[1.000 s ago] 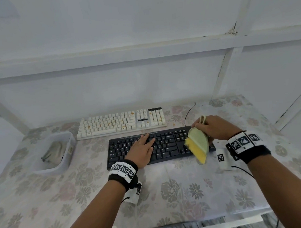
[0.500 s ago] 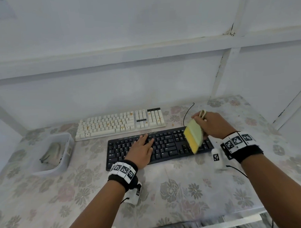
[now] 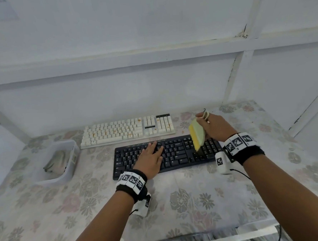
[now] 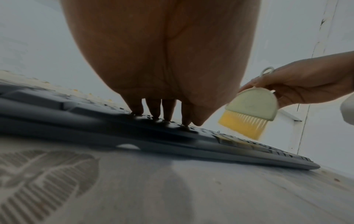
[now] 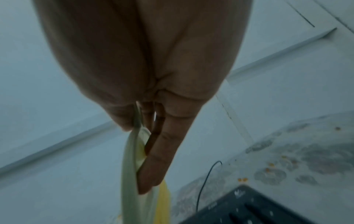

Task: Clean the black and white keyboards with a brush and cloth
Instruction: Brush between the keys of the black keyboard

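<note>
The black keyboard (image 3: 177,154) lies in front of me, and the white keyboard (image 3: 125,130), with orange crumbs on its keys, sits just behind it. My left hand (image 3: 151,158) rests flat with straight fingers on the middle keys of the black keyboard (image 4: 172,145). My right hand (image 3: 213,125) grips a pale green brush (image 3: 198,134) with yellow bristles; the bristles hang over the right end of the black keyboard. From the left wrist the brush (image 4: 249,112) appears slightly above the keys. The right wrist view has the brush (image 5: 138,174) edge-on between thumb and fingers.
A clear plastic tub (image 3: 69,163) holding a grey cloth (image 3: 54,162) stands at the left of the floral table (image 3: 196,196). A thin black cable (image 5: 206,178) runs behind the black keyboard. Crumbs lie on the table at the right. White walls close the back and sides.
My right hand has carried the brush away from me and a little left along the right end of the black keyboard. My left hand has stayed put on the keys.
</note>
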